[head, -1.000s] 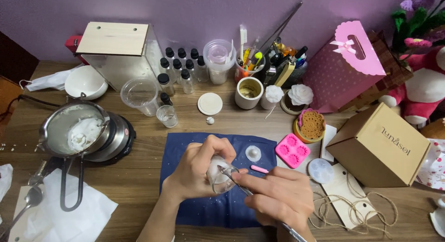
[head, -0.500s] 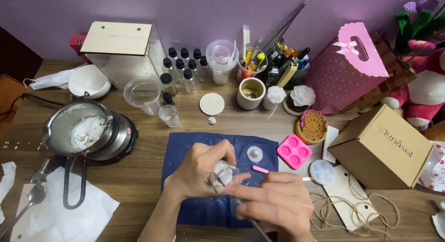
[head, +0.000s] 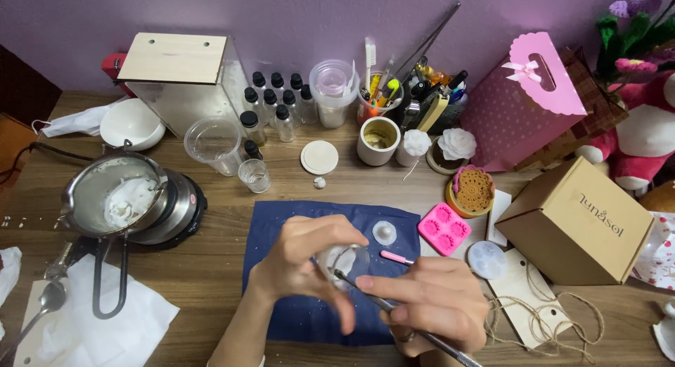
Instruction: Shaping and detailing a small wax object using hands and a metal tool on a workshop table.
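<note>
A: Compared with the frame a second ago, the left hand is raised slightly and its fingers arch higher over the small clear cup; the right hand sits in nearly the same place, and the metal tool now points up and left into the cup.

B: State of each hand?

A: The left hand is curled around the cup, thumb and fingers closed on its wall, holding it just above the blue cloth. The right hand is closed in a pen-type grip on the thin tool, with a ring on one finger. The tool tip rests at or inside the cup rim; contact with the contents cannot be confirmed, since the cup is blurred.

B: Step in hand?

A: By judgement, working or scraping the inside of the cup with the tool tip. The next move calls for a steady cup and small, controlled tip strokes, with the cup kept over the cloth.

B: Surroundings?

A: On the cloth, near the hands: a small round clear piece and a pink stick. Just off its right edge: a pink mould and a round clear lid. Left: a pot with white wax on a heater, and a spoon on white paper. Behind: small black-capped bottles, a plastic cup, a cardboard box at right.
</note>
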